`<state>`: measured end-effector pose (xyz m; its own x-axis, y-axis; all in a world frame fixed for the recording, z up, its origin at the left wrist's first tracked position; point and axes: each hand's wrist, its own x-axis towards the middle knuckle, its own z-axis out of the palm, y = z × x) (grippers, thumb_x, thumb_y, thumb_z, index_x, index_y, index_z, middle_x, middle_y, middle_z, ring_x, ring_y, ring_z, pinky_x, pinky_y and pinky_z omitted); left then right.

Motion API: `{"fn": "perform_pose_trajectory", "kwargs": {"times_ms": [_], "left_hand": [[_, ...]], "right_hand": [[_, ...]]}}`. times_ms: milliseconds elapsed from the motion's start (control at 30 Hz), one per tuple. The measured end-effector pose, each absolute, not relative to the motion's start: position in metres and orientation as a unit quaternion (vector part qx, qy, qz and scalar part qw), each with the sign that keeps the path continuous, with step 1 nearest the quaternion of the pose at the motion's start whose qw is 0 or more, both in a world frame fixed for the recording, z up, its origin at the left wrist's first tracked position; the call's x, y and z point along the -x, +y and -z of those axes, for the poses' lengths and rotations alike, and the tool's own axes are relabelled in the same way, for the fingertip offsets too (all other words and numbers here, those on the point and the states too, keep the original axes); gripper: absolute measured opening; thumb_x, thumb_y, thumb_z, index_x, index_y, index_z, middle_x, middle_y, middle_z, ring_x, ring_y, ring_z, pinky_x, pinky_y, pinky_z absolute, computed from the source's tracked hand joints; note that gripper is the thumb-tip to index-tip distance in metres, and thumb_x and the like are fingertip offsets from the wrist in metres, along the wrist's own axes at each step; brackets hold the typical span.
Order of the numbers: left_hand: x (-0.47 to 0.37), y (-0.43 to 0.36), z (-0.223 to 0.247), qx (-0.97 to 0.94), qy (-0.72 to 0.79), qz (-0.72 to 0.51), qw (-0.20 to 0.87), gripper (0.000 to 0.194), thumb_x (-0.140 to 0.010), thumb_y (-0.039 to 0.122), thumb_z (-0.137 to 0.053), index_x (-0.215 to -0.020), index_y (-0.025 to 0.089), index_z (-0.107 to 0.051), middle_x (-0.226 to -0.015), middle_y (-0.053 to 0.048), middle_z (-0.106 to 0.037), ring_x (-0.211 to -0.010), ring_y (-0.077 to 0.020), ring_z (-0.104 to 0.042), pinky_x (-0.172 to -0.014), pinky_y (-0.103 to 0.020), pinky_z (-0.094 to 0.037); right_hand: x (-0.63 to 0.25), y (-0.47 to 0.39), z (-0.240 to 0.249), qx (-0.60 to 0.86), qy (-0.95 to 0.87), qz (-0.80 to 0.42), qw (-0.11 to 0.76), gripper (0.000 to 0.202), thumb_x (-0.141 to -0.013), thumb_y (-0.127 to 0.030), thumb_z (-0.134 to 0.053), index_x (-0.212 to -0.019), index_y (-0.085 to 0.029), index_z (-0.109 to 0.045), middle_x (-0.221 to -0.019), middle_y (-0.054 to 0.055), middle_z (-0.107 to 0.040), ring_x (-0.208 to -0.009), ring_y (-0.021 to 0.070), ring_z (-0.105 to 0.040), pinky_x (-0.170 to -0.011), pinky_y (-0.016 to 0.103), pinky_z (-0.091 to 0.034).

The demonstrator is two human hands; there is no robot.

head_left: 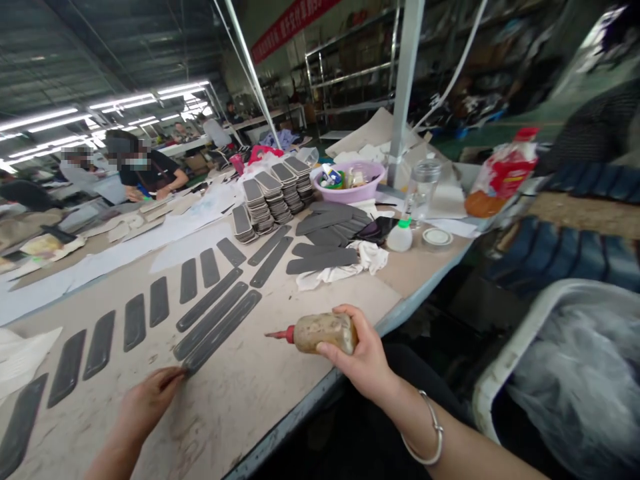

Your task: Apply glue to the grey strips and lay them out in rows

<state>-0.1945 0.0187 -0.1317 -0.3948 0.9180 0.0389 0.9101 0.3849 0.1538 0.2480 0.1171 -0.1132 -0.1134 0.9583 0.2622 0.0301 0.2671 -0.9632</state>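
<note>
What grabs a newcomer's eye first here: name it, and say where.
The stained bottle with its red collar, in the right hand, stands out first. Dark strips lie spread across the table, the left hand at one's near end. Farther back sits a lilac basin.

It's a factory workshop, no mistaking it: strip lights (40, 119) blazing in rows, red banner (295, 28) overhead, metal rack (353, 71) behind, a co-worker (163, 168) bent over a workbench, grey strips (223, 331) lining this worktable (250, 407)
</note>
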Motion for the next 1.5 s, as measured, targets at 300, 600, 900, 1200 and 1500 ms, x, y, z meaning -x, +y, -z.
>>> {"fn": "perform_pose_trajectory", "kwargs": {"times_ms": [300,600,900,1200,1500], "left_hand": [[0.104,0.105,0.103,-0.550,0.822,-0.097,-0.114,0.037,-0.083,0.048,-0.044,-0.093,0.019,-0.064,-0.089,-0.007,-0.068,-0.082,-0.0236,-0.065,-0.072,-0.035,-0.051],[0.004,0.275,0.149,-0.790,0.604,-0.039,-0.099,0.032,-0.084,0.022,-0.045,-0.106,0.005,-0.061,-0.110,-0.015,-0.062,-0.100,-0.0222,-0.058,-0.092,-0.034,-0.043],[-0.002,0.282,0.145,-0.789,0.601,0.006,-0.126,0.033,-0.087,0.025,-0.036,-0.075,0.008,-0.062,-0.080,-0.010,-0.060,-0.077,-0.0181,-0.057,-0.074,-0.030,-0.043],[0.002,0.178,0.106,-0.771,0.608,0.006,-0.190,0.019,-0.083,0.026,-0.045,-0.073,0.017,-0.058,-0.077,-0.007,-0.059,-0.075,-0.0203,-0.057,-0.071,-0.032,-0.043],[-0.021,-0.012,0.121,-0.712,0.690,-0.023,-0.126,0.020,-0.086,0.033,-0.048,-0.075,0.020,-0.059,-0.077,-0.004,-0.064,-0.064,-0.0172,-0.061,-0.061,-0.029,-0.046]], "right_hand": [[-0.261,0.129,0.105,0.334,-0.362,-0.623,0.608,0.052,-0.073,-0.037,-0.073,-0.113,-0.027,-0.042,-0.092,0.000,-0.056,-0.082,0.0175,-0.058,-0.071,0.030,-0.053],[-0.284,0.145,0.110,0.359,-0.339,-0.593,0.636,0.052,-0.074,-0.041,-0.071,-0.115,-0.028,-0.041,-0.095,0.002,-0.058,-0.084,0.0196,-0.060,-0.069,0.031,-0.055],[-0.287,0.149,0.108,0.360,-0.338,-0.615,0.615,0.053,-0.072,-0.042,-0.072,-0.112,-0.029,-0.041,-0.091,0.001,-0.058,-0.079,0.0190,-0.061,-0.069,0.032,-0.055],[-0.280,0.141,0.107,0.333,-0.332,-0.625,0.623,0.054,-0.072,-0.039,-0.072,-0.113,-0.028,-0.040,-0.091,0.000,-0.055,-0.080,0.0177,-0.059,-0.067,0.030,-0.054],[-0.267,0.126,0.116,0.372,-0.490,-0.584,0.530,0.055,-0.072,-0.041,-0.072,-0.115,-0.025,-0.042,-0.092,0.001,-0.057,-0.081,0.0182,-0.058,-0.073,0.032,-0.052]]}}
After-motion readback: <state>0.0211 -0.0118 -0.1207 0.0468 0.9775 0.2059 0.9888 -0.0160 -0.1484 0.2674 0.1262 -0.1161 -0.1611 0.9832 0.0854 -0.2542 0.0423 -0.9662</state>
